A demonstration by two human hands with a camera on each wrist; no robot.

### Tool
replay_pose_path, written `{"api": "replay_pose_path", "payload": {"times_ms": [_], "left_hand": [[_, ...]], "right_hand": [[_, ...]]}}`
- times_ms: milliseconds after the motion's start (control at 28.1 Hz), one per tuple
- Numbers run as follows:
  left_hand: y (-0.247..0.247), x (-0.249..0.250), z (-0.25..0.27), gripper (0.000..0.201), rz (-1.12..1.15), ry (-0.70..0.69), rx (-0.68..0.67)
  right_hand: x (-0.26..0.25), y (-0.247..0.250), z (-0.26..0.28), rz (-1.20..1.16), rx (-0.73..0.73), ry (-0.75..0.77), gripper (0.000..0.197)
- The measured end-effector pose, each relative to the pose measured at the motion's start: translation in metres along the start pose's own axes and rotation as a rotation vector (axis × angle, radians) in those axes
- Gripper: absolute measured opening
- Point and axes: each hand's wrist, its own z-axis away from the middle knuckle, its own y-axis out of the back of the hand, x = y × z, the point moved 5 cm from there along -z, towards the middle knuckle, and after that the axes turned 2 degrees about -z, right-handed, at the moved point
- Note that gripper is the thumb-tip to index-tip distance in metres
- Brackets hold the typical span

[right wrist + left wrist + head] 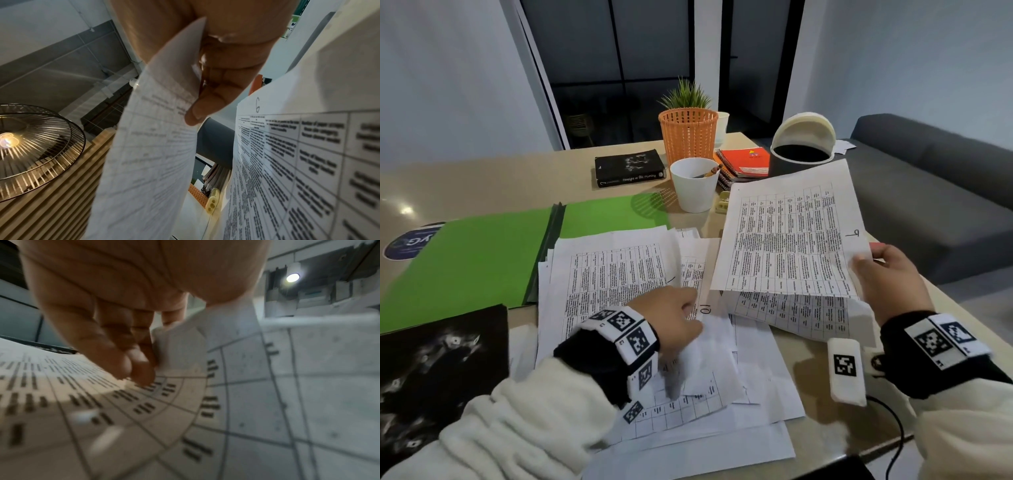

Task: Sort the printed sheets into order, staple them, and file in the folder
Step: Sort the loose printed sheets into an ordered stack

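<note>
Now the open green folder lies at the far left of the surface, and the loose pile of printed sheets spreads just right of it, between the two hands, long axis running away from the person. The right hand pinches the lifted sheet by its right edge, above the pile's right side. The left hand, nearer the folder, pinches the corner of the sheet marked 10, probably the next page to order.
</note>
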Motion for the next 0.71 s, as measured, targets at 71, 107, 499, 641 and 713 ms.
{"api": "replay_pose_path", "payload": {"times_ms": [71,107,499,641,713], "left_hand": [[0.006,-0.010,0.000,0.019,0.061,0.038,0.019],[0.009,-0.016,0.000,0.020,0.078,0.057,0.025],[0.042,-0.041,0.014,0.020,0.256,0.118,0.136],[0.066,-0.041,0.023,0.019,0.212,0.103,0.220],[0.074,-0.040,0.027,0.017,0.191,0.100,0.250]], "right_hand": [[0.000,-0.001,0.001,0.007,-0.018,-0.008,0.019],[0.001,-0.002,0.001,0.015,-0.030,-0.019,0.018],[-0.004,-0.027,0.017,0.009,-0.231,-0.068,0.006],[-0.005,-0.049,0.030,0.051,-0.372,-0.106,0.018],[-0.006,-0.067,0.037,0.075,-0.447,-0.127,0.019]]}}
